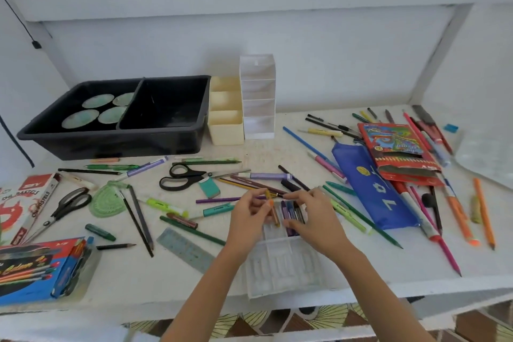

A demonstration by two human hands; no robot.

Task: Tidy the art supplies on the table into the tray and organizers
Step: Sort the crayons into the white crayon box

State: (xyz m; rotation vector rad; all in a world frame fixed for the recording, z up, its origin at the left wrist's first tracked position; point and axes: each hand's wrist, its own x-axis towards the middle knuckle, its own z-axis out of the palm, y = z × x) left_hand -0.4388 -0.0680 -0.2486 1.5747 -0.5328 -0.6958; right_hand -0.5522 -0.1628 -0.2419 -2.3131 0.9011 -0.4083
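Note:
A clear plastic crayon tray lies at the table's front middle, with several crayons in its far slots. My left hand and my right hand hover over those slots and together pinch a small yellow-brown crayon just beyond the tray. Many pens, pencils and markers lie scattered around. The black tray stands at the back left, with a cream organizer and a clear tiered organizer beside it.
Two pairs of black scissors, a green protractor, a ruler and an eraser lie left of my hands. A blue pouch and a red pencil box lie right. Boxes sit at the front left.

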